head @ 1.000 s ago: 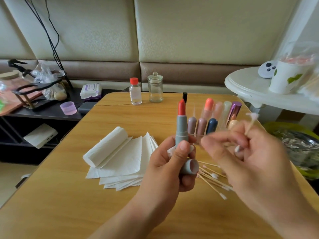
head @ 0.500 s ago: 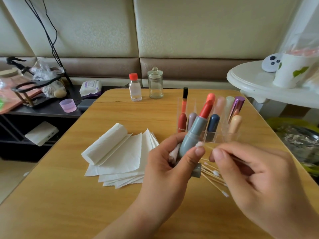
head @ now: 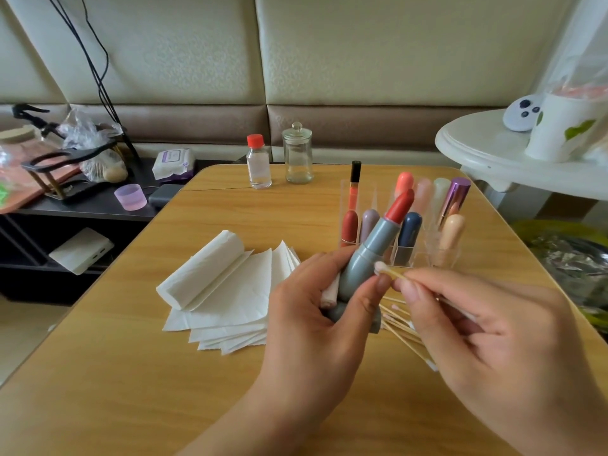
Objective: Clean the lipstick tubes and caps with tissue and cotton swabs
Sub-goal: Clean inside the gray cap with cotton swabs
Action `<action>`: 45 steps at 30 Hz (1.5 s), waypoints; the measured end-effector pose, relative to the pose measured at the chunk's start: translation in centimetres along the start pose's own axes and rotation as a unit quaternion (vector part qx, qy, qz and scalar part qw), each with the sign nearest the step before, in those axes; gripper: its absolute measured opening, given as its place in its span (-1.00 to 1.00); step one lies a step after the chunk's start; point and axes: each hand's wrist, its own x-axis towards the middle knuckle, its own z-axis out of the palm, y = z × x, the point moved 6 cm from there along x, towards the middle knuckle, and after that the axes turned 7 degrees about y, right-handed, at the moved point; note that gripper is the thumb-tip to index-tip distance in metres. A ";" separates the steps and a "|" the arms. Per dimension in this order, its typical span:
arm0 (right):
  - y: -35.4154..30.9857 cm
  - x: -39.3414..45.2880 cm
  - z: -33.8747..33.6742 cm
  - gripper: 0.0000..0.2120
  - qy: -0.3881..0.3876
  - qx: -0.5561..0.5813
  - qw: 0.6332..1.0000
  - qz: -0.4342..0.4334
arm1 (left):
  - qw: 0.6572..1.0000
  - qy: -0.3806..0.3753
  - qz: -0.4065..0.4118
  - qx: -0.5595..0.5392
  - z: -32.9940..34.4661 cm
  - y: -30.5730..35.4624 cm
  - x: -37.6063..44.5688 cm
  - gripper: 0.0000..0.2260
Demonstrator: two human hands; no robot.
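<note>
The grey lipstick tube [head: 368, 258], its red bullet extended and tilted up toward the right, sits above the middle of the wooden bench [head: 131, 373], held in the left hand [head: 316, 320], and everything else is placed from it. Far to its left, off the bench, a dark shelf unit carries a small purple cup [head: 130, 197] and a pack of wipes [head: 173, 163]. Nearer on its left a stack of white tissue sheets [head: 230, 297] lies fanned on the bench with a rolled piece on top. Behind it and a little left stand a small clear bottle with a red cap [head: 258, 166] and a lidded glass jar [head: 297, 156], side by side at the far edge. The left hand curls its fingers and thumb round the tube's lower body, and also keeps a folded bit of tissue and the grey cap [head: 353, 315] tucked against the palm below. Directly behind the tube a clear organiser [head: 411, 255] holds several upright lipsticks in red, mauve, navy, pink, purple and peach. Just to its right the right hand [head: 493, 340] pinches a cotton swab [head: 390, 272] between thumb and fingertips, the swab's white tip touching the tube's side close to the left thumb. Below and right of the tube a loose heap of spare swabs [head: 404, 337] lies on the bench, partly hidden by both hands.
</note>
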 end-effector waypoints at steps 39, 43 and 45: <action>-1.7 -0.8 0.5 -0.78 0.045 -0.141 0.983 -0.110 | 0.997 -0.017 0.039 0.070 0.2 0.2 -0.2 -0.87; -1.5 -0.8 0.0 -0.77 0.044 -0.138 0.984 -0.100 | 0.990 -0.011 0.076 0.114 0.0 0.7 0.0 -0.86; -1.5 -0.8 -0.1 -0.76 0.043 -0.128 0.986 -0.097 | 0.988 0.001 0.087 0.131 -0.2 0.8 0.1 -0.84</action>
